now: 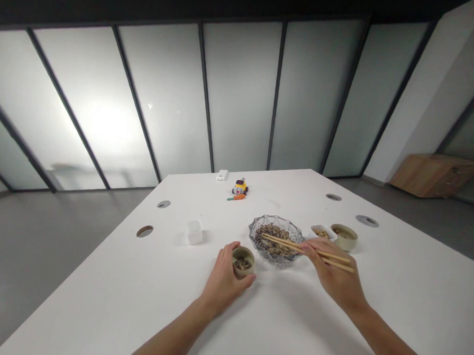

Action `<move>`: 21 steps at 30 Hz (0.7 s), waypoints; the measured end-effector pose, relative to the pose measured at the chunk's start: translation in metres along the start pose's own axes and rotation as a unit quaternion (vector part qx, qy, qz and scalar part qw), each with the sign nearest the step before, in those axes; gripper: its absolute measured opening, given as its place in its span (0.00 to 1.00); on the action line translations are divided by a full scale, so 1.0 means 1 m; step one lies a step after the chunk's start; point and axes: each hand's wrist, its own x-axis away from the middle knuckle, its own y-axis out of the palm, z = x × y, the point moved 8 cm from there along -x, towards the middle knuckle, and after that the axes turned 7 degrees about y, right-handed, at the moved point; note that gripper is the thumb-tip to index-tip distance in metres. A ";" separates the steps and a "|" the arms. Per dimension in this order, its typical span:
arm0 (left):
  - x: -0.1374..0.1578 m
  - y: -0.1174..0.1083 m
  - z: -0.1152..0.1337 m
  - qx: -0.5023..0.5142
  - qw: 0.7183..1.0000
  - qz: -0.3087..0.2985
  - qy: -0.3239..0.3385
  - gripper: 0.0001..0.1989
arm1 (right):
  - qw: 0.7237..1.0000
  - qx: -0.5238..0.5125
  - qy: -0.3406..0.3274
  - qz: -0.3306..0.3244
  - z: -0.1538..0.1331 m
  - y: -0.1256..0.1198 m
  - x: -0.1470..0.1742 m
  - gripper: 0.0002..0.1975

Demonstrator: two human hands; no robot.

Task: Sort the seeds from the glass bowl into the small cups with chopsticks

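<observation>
My left hand (pixel 227 275) curls around a small beige cup (pixel 253 264) that stands on the white table and has some sunflower seeds (pixel 242 263) in it. In my right hand (pixel 337 273) is a pair of wooden chopsticks (pixel 293 245), whose tips reach into a glass bowl (pixel 277 258) of sunflower seeds. Whether the tips pinch a seed is too small to tell. The glass bowl sits just right of the cup. Behind my right hand are a second beige cup (pixel 347 240) and a white dish (pixel 318 228) with pale pieces in it.
A white plastic container (pixel 194 232) stands to the left on the table (pixel 151 289). Farther back lie a yellow toy vehicle (pixel 240 186), an orange toy carrot (pixel 238 197) and a white device (pixel 222 175). Several round cable holes (pixel 144 231) are set near the table's sides.
</observation>
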 end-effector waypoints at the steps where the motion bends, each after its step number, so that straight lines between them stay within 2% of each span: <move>1: 0.000 0.000 0.000 0.002 1.000 0.001 0.001 0.38 | 1.000 -0.008 0.025 0.012 0.005 -0.003 -0.002 0.17; 3: 0.000 -0.001 0.001 0.004 1.000 0.002 0.001 0.38 | 0.993 -0.066 0.092 0.034 0.017 -0.006 -0.005 0.19; 5: 0.000 -0.001 0.002 0.001 1.000 0.000 0.000 0.38 | 0.971 -0.172 0.162 0.044 0.030 -0.006 -0.006 0.21; 7: 0.000 -0.001 0.003 -0.003 1.000 -0.002 -0.001 0.37 | 0.944 -0.256 0.205 0.027 0.038 0.000 -0.005 0.22; 9: 0.000 -0.001 0.004 -0.004 1.000 -0.004 -0.002 0.38 | 0.939 -0.271 0.213 -0.014 0.038 0.004 -0.006 0.23; 12: -0.001 -0.001 0.005 -0.007 1.000 -0.005 -0.002 0.38 | 0.962 -0.202 0.177 -0.043 0.035 -0.001 -0.009 0.25; 15: -0.001 -0.001 0.004 -0.008 1.000 -0.003 -0.003 0.38 | 0.992 -0.060 0.108 0.002 0.028 -0.019 -0.013 0.25; 18: -0.001 0.000 0.002 -0.004 1.000 -0.005 -0.004 0.38 | 0.998 0.031 0.042 0.023 0.019 -0.024 -0.014 0.23; 21: -0.001 0.000 0.002 -0.002 1.000 -0.005 -0.002 0.37 | 0.999 0.046 0.009 -0.014 0.014 -0.013 -0.011 0.20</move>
